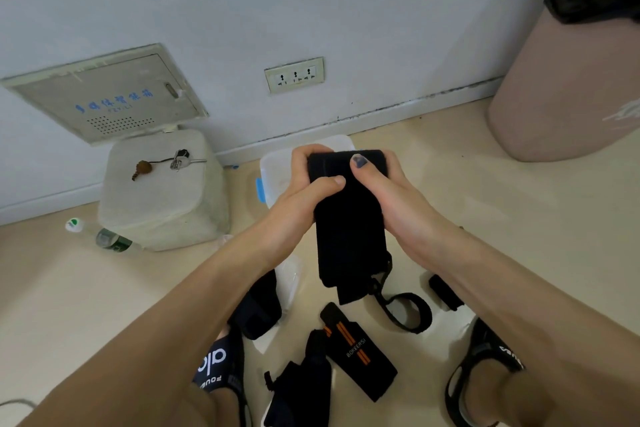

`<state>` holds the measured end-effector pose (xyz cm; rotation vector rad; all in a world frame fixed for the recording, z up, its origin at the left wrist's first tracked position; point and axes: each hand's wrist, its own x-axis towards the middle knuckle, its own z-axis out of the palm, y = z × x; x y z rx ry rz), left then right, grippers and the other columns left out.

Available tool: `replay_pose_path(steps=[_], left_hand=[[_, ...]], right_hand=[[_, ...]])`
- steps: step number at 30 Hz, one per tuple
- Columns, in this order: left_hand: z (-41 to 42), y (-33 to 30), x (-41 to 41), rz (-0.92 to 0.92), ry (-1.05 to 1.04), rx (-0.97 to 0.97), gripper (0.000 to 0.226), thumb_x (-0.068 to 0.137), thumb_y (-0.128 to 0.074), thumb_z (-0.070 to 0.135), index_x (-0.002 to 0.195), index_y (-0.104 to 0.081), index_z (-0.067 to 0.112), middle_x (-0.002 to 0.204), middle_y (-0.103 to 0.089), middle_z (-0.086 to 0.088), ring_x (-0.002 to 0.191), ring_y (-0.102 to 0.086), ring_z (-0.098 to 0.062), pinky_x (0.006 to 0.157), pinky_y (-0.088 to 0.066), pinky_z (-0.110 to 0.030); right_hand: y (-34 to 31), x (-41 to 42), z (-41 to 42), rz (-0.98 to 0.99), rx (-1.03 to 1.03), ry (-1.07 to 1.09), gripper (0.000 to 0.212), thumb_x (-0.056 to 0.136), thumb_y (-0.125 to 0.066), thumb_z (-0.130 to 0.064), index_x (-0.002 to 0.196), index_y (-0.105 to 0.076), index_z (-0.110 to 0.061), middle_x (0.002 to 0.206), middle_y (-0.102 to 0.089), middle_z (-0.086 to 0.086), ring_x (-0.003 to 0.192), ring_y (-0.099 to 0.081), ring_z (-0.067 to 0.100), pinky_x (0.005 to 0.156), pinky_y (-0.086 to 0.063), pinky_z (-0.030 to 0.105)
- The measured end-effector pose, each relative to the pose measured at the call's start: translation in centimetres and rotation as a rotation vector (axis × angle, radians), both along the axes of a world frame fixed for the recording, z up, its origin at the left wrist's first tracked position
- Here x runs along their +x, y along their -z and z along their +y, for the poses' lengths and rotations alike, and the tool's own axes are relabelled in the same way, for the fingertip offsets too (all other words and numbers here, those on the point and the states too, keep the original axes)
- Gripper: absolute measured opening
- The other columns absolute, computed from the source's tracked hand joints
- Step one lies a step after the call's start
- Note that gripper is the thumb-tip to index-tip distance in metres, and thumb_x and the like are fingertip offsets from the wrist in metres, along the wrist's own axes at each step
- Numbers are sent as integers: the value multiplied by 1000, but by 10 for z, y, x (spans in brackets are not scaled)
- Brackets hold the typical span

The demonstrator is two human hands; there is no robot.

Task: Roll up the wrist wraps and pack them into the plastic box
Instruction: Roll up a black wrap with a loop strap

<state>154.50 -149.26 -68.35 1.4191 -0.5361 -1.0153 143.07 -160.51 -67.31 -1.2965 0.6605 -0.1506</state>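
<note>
Both hands hold a black wrist wrap up in front of me. My left hand grips its rolled top end from the left, and my right hand pinches it from the right, thumb on top. The wrap's free tail hangs down to a thumb loop near the floor. Behind my hands lies the clear plastic box with a blue latch, mostly hidden. More wraps lie on the floor: one with orange stripes, a black one and another black one.
A white cube stool with keys on top stands at the left, a bottle beside it. A pink round bin stands at the right. My sandalled feet frame the wraps. The wall with a socket is close ahead.
</note>
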Motion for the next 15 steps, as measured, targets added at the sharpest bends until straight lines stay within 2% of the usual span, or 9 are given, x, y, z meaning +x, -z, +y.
replay_pose_path(steps=[2, 5, 8, 11, 15], left_hand=[[0, -3, 1, 41, 3, 37, 49, 84, -58, 32, 130, -42, 27, 122, -56, -1, 106, -64, -12, 94, -53, -39], [1, -5, 6, 128, 16, 91, 60, 87, -60, 50, 140, -43, 29, 138, -59, 0, 121, -63, -14, 101, -54, -41], [1, -5, 6, 133, 107, 191, 79, 82, -57, 73, 148, -44, 32, 139, -64, -1, 121, -67, -21, 102, -55, -48], [-1, -7, 4, 138, 125, 210, 74, 84, -50, 76, 146, -47, 35, 136, -66, -2, 118, -69, -24, 101, -56, -50], [-1, -9, 10, 137, 91, 187, 70, 87, -57, 66, 144, -52, 25, 136, -65, -11, 121, -67, -29, 103, -54, -52]], right_hand=[[1, 0, 1, -13, 23, 22, 25, 103, -52, -49, 122, -51, -34, 116, -71, -1, 104, -74, 13, 98, -58, 41], [-2, 1, -1, -38, -14, 27, 25, 102, -55, -46, 123, -52, -31, 114, -72, -3, 100, -74, 7, 90, -61, 30], [-5, 1, -8, -66, -111, 14, 27, 102, -58, -42, 125, -53, -29, 109, -72, -9, 96, -73, 1, 80, -60, 22], [-5, 0, -13, -82, -179, -15, 25, 103, -58, -39, 126, -52, -30, 111, -70, -8, 100, -72, 4, 85, -60, 28], [-3, -2, -16, -134, -203, -98, 29, 103, -61, -26, 129, -49, -27, 117, -65, 9, 103, -70, 14, 92, -60, 40]])
